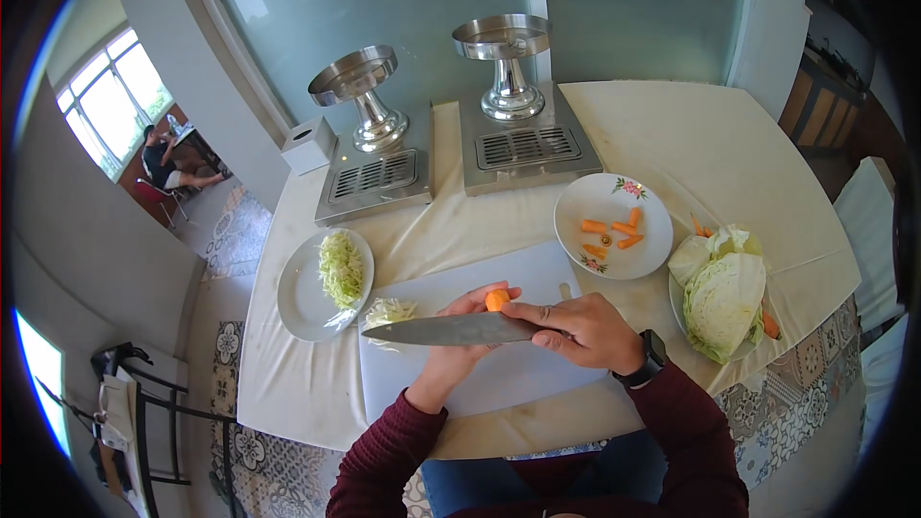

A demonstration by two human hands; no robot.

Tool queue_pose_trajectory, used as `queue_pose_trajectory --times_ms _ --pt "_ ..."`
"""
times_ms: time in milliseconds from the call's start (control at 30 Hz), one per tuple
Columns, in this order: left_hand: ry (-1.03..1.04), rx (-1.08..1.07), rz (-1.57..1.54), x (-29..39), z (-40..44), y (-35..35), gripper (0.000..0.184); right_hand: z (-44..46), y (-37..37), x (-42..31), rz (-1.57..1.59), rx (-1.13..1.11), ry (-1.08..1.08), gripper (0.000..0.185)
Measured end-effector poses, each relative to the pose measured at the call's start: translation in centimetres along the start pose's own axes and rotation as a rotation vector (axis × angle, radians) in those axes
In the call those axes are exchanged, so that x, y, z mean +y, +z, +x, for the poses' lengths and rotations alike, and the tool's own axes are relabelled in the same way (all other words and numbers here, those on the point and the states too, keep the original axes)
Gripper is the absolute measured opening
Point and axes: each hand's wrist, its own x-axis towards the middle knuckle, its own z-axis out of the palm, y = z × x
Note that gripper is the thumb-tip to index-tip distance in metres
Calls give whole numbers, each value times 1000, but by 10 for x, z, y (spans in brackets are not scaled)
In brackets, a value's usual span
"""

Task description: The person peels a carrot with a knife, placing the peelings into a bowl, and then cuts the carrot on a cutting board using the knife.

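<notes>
Above the white cutting board (523, 379), my right hand (590, 331) grips the handle of a large knife (451, 330), its blade pointing left. An orange piece of carrot (497, 300) shows between my hands, with my left hand (459, 350) closed around it behind the blade. Part of my left hand is hidden by the knife. Shredded cabbage (389, 311) lies at the board's left edge. More shredded cabbage (341, 270) is on a white plate (298, 299) to the left.
Carrot pieces (594, 226) lie on a flowered plate (573, 201). Cut cabbage (726, 297) rests at the right with carrots beside it. Two metal stands (371, 125) (512, 91) and a white box (309, 145) stand at the back. A person (161, 155) sits far left.
</notes>
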Motion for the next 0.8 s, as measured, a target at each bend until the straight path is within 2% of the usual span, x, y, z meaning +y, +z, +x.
queue_pose_trajectory --times_ms 33,167,267,367,467,667,800 --pt "-1 -8 83 1 -1 3 71 0 -1 3 -13 8 -6 45" --pt "20 -17 -1 -5 -1 -1 65 0 0 8 137 23 -32 49" --pt "36 13 -8 -6 -1 -3 64 -3 -4 7 230 2 111 57" --pt "45 30 -34 -2 3 -1 62 -4 -5 9 217 17 82 64" --pt "11 36 -47 -5 5 -5 60 -4 -9 4 116 -66 75 66" --pt "17 -1 -63 -2 5 -5 56 -3 -4 4 33 -99 42 63" --pt "20 -1 -85 0 5 -5 53 -4 5 10 33 -34 0 61"
